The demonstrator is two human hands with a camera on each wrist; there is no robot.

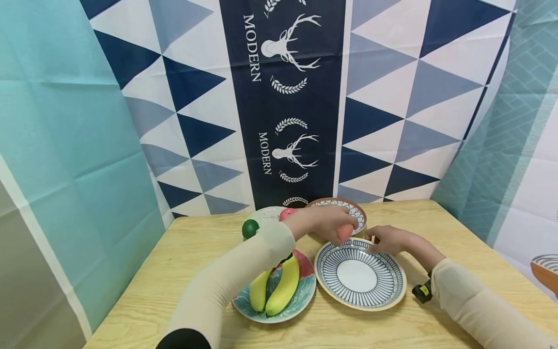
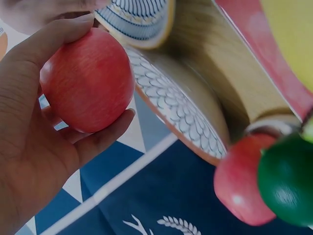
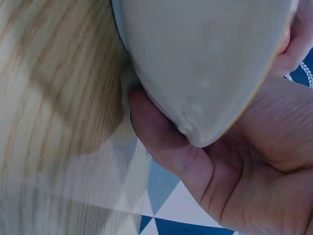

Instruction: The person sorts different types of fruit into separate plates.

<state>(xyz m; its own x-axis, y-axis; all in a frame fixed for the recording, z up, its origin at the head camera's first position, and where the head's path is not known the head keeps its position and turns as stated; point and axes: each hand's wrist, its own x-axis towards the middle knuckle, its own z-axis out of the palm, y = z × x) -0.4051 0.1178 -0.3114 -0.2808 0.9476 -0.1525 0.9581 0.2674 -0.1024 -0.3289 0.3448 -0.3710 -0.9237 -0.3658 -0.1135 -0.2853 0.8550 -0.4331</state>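
My left hand [image 1: 329,220] grips a red apple [image 2: 90,81], fingers and thumb curled round it. The apple is above the far rim of a blue-and-white striped plate [image 1: 357,276], in front of a brown-rimmed bowl [image 1: 363,215]. At that plate's far right edge, my right hand [image 1: 390,240] holds the rim between thumb and fingers. The right wrist view shows the plate's pale underside [image 3: 200,63], with the thumb [image 3: 161,132] against it. The right fingertips are partly hidden by the plate.
Left of the striped plate, a teal-and-red plate [image 1: 301,305] holds two bananas [image 1: 285,286]. Behind it, a pale plate [image 1: 266,213] carries a dark green round fruit [image 1: 250,229] and a pinkish-red fruit [image 2: 242,181]. Patterned cloth [image 1: 279,97] hangs behind the wooden table [image 1: 174,271].
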